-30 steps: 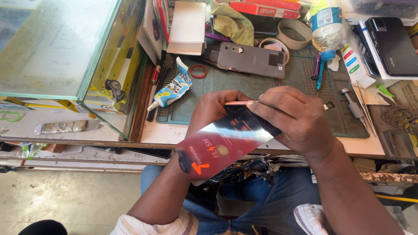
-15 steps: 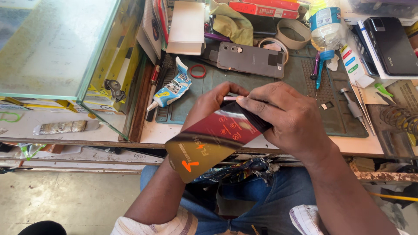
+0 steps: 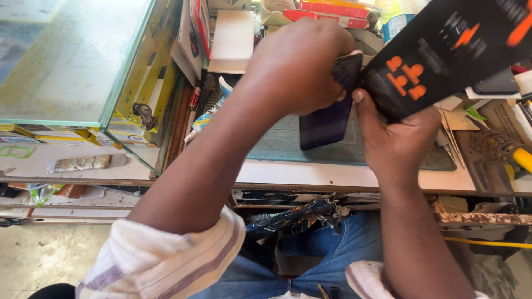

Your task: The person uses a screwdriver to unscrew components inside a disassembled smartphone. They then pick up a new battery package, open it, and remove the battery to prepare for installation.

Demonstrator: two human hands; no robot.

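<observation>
Close under the camera, my left hand (image 3: pixel 293 66) grips the top end of a dark flat rectangular panel (image 3: pixel 327 124) that hangs down over the green work mat (image 3: pixel 277 145). My right hand (image 3: pixel 396 138) pinches the lower end of a black packet with orange marks (image 3: pixel 443 50), thumb pressed on it right beside the panel. The packet slants up to the right and covers the things behind it. Panel and packet touch at my fingertips.
A glass display case (image 3: pixel 83 55) stands at the left with yellow boxes (image 3: pixel 147 105) under it. A white box (image 3: pixel 233 39), a glue tube (image 3: pixel 206 117) and red boxes (image 3: pixel 327 12) lie behind my hands. A yellow-handled tool (image 3: pixel 518 158) rests at the right.
Both hands have come up much nearer the camera. The packet has swung from lower left up to the right, and the dark panel now hangs below my left hand, outside the packet.
</observation>
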